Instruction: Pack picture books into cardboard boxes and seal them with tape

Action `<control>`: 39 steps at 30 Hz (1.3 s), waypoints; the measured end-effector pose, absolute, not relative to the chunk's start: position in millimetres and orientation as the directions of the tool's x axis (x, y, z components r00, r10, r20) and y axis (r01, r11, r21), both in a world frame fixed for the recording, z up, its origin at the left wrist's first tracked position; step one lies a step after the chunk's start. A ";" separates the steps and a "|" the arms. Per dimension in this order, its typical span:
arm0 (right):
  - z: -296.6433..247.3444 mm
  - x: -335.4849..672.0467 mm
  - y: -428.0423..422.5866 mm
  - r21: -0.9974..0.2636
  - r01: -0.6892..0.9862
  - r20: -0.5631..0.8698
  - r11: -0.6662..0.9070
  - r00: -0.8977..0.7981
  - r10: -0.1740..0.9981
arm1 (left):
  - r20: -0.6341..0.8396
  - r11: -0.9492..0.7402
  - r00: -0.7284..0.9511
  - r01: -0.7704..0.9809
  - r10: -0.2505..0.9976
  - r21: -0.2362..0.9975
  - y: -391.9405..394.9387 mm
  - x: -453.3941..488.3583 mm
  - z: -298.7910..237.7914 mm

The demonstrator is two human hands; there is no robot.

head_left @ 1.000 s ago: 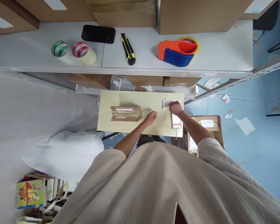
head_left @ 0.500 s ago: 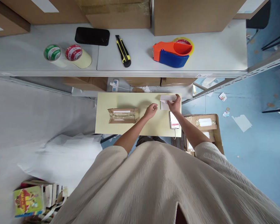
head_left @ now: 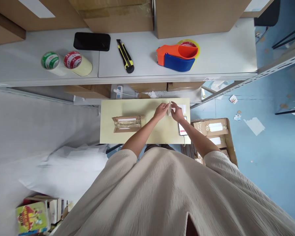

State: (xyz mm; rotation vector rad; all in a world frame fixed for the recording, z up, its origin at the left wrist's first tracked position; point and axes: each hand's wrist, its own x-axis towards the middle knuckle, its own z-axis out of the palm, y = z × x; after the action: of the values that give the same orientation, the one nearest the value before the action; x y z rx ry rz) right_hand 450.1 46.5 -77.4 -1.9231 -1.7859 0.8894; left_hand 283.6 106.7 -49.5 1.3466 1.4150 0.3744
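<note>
My left hand [head_left: 161, 111] and my right hand [head_left: 177, 113] meet over the right part of a pale yellow table [head_left: 157, 136]. Thumb and fingers of the left pinch the edge of a small white paper slip [head_left: 169, 109], raised on its side. Curled fingers of my right hand touch the slip's other side and look closed on it. White paper [head_left: 183, 108] lies flat behind the right hand. Below that hand is a phone with a lit screen [head_left: 182, 127], its cable hanging at the front edge. To the left rests a narrow cardboard box [head_left: 127, 129] wrapped in clear tape.
On the grey shelf [head_left: 142, 68] are a tape dispenser [head_left: 178, 60], a box cutter [head_left: 125, 56], a black phone [head_left: 91, 41] and tape rolls [head_left: 73, 60]. A carton of taped boxes [head_left: 215, 127] stands right of the table. Books [head_left: 33, 216] lie lower left.
My right hand has moved left from the white paper, and a slip now stands between both hands. My left hand has risen slightly to meet it. The camera view has shifted a little.
</note>
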 end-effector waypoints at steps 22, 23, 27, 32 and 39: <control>-104.5 442.0 47.2 -0.253 0.967 -0.560 -0.027 -0.124 0.819 | -0.568 0.423 -0.149 0.819 0.809 0.387 113.4 237.2 -53.0; -106.4 442.3 46.4 -0.255 0.967 -0.555 -0.023 -0.127 0.822 | -0.574 0.431 -0.157 0.819 0.804 0.379 113.1 237.0 -53.7; -113.8 441.3 42.7 -0.252 0.967 -0.534 -0.023 -0.119 0.837 | -0.590 0.456 -0.172 0.807 0.789 0.374 110.7 236.8 -54.8; -119.5 439.7 39.4 -0.252 0.968 -0.517 -0.007 -0.129 0.846 | -0.602 0.478 -0.201 0.809 0.773 0.343 105.3 237.7 -54.0; -117.1 438.8 39.4 -0.175 0.983 -0.528 0.059 -0.144 0.837 | -0.602 0.547 -0.275 0.769 0.750 0.331 96.5 241.7 -56.6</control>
State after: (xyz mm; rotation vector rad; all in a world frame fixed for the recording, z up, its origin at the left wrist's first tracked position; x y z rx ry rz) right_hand 438.8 39.4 -117.1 -2.2125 -2.4738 0.8742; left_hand 241.7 96.5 -56.6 1.2204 2.0483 -0.0336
